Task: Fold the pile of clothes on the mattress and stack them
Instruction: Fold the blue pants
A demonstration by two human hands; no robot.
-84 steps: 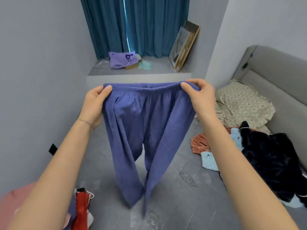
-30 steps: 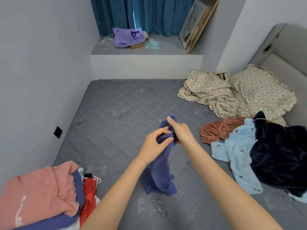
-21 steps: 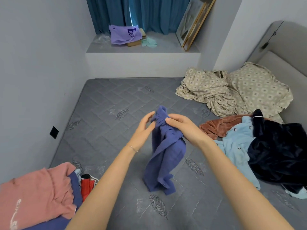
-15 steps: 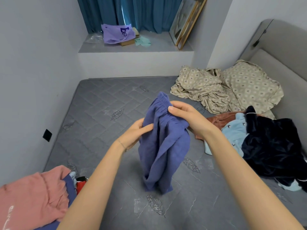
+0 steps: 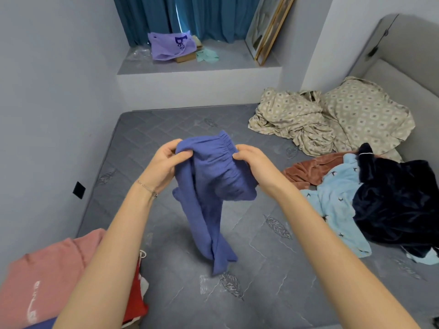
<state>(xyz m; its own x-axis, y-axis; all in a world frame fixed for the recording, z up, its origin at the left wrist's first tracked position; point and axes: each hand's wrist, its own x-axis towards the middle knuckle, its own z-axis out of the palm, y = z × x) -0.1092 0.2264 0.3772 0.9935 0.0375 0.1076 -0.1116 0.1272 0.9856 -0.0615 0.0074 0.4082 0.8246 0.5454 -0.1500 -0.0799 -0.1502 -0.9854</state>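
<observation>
above the mattress (image 5: 273, 257), left hand (image 5: 164, 166) and right hand (image 5: 255, 166) grip blue trousers (image 5: 211, 186)

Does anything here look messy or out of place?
The trousers hang bunched and twisted between left hand and right hand. At right, a heap of unfolded clothes lies crumpled on the mattress.

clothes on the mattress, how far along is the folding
Done: a stack sits at the near left, pink top uppermost. In hand: the blue trousers, gathered at the waistband between left hand and right hand, legs hanging, not yet folded flat. Left: the brown garment, light blue garment and dark navy garment lie heaped unfolded on the mattress at the right.
</observation>
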